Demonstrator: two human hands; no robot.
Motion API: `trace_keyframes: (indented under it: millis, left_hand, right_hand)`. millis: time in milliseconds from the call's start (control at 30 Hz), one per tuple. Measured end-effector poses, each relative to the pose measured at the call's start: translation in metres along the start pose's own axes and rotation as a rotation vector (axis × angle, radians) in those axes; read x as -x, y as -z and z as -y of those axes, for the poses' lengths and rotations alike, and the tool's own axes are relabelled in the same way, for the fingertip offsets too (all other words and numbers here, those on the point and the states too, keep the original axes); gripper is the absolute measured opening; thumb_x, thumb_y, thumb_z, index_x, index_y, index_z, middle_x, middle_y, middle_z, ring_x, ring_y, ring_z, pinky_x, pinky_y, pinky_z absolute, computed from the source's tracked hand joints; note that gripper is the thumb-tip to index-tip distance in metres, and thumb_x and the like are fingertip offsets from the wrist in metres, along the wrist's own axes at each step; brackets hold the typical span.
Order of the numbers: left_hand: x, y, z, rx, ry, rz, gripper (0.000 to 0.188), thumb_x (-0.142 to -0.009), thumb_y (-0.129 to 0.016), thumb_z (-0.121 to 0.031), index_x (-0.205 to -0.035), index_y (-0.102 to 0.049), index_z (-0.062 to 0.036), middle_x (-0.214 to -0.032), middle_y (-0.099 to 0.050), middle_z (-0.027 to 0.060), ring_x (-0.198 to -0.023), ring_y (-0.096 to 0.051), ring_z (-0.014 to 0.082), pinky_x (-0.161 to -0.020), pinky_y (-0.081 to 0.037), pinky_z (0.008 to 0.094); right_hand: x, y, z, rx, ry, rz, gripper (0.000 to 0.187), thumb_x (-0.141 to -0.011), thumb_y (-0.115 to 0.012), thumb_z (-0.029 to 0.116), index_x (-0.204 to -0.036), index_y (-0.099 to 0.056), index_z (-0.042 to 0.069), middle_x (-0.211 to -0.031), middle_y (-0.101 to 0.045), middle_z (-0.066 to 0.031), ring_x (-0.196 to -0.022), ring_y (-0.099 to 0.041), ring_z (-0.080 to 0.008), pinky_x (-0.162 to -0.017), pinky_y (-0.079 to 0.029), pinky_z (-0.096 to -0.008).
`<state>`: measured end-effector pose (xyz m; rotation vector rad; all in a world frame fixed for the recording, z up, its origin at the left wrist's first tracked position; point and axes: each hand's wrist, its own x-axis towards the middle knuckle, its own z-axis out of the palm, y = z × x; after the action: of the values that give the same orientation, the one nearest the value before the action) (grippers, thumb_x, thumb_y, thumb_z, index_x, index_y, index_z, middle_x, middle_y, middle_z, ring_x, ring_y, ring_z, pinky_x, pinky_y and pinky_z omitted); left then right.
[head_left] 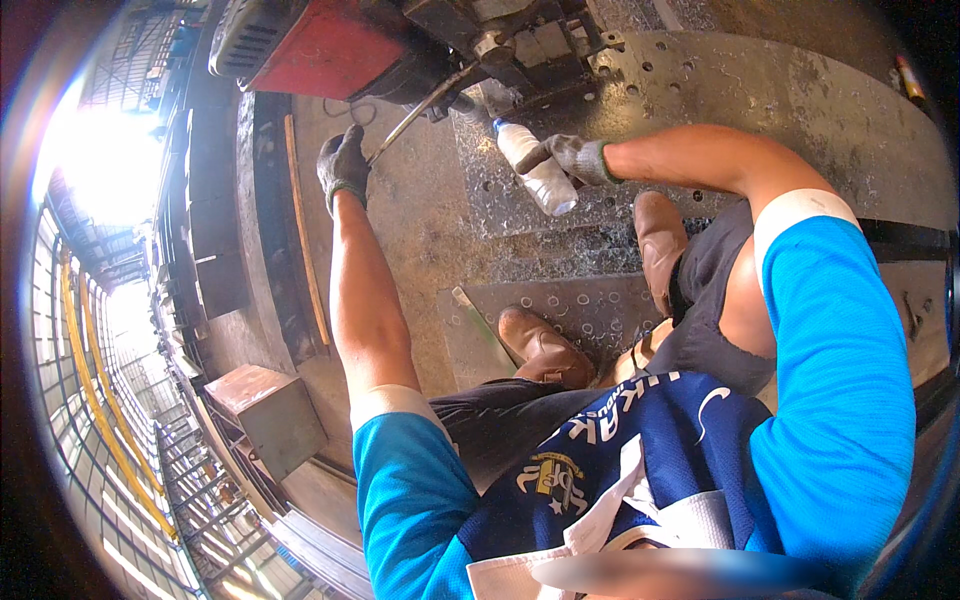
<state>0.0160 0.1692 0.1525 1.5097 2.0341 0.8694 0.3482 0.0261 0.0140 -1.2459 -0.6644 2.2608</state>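
Observation:
My right hand (572, 160), in a grey knitted glove, is closed around the side of a plastic bottle (518, 148). The bottle looks whitish and slants, its blue cap toward the machine and its base toward my boots. Out to the left, my left hand (344, 165) wears a similar glove and is wrapped about the end of a metal lever (425, 108). The lever runs up to the dark metal drill-like machine (500, 55), whose red housing (330, 50) sits at the top. Below the bottle lies a steel plate (650, 90) with several round holes, strewn with metal shavings.
My brown boots (545, 345) stand by another plate marked with circles (590, 297). A grey metal box (270, 415) is at the lower left, and a long thin strip (305, 230) lies left of my left arm. A green-edged bar (485, 328) lies near one boot.

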Motion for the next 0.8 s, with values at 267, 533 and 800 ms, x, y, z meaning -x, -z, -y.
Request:
trace_keyframes:
  millis: [267, 533, 800]
  left_hand:
    - [0.004, -0.001, -0.005, 0.026, 0.024, 0.017, 0.045, -0.086, -0.078, -0.038, -0.104, -0.075, 0.0037, -0.077, -0.070, 0.0118, -0.065, -0.064, 0.0195, -0.059, -0.052, 0.0361]
    - [0.005, -0.002, -0.002, 0.053, 0.009, 0.009, 0.046, -0.085, -0.078, -0.037, -0.106, -0.075, 0.0042, -0.079, -0.070, 0.0124, -0.066, -0.065, 0.0202, -0.060, -0.052, 0.0369]
    - [0.006, -0.003, -0.002, 0.017, 0.031, 0.019, 0.045, -0.086, -0.079, -0.037, -0.105, -0.075, 0.0038, -0.078, -0.070, 0.0116, -0.066, -0.064, 0.0194, -0.059, -0.052, 0.0362]
  right_hand:
    - [0.011, -0.010, 0.010, -0.022, -0.084, -0.049, 0.023, -0.082, -0.079, 0.019, -0.094, -0.073, 0.000, -0.083, -0.072, -0.0156, -0.063, -0.070, -0.0273, -0.067, -0.061, -0.0412]
    - [-0.015, 0.009, -0.009, -0.112, 0.057, 0.012, 0.019, -0.081, -0.078, 0.011, -0.092, -0.074, -0.004, -0.085, -0.073, -0.0153, -0.063, -0.070, -0.0268, -0.066, -0.062, -0.0408]
    - [-0.011, 0.004, -0.004, -0.068, 0.022, 0.042, 0.017, -0.082, -0.078, 0.016, -0.091, -0.071, 0.002, -0.081, -0.070, -0.0121, -0.062, -0.068, -0.0244, -0.064, -0.059, -0.0401]
